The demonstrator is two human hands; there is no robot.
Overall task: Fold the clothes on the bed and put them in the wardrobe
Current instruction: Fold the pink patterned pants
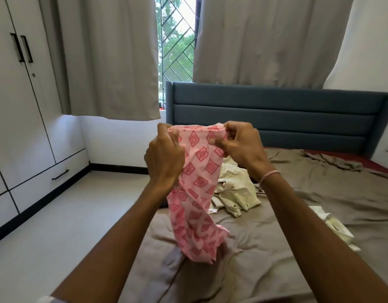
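A pink diamond-printed fabric garment (197,182) was pinched at twelve o'clock by fingers (163,131) of the left hand (164,159) and right hand (243,147); straightening before folding seemed due.

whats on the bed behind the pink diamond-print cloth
A crumpled pale cream garment lies on the grey-brown bedsheet behind the pink diamond-print cloth. The cloth covers its left part, so its full shape is hidden.

white panelled wardrobe (24,119): cut by frame edge at 9 o'clock | crumpled cream cotton garment (234,189): its 9 o'clock side hidden behind pink diamond-print cloth (197,193) | left hand (164,158): fingertips hidden in cloth | small pale garment (337,228), 4 o'clock: kind untellable
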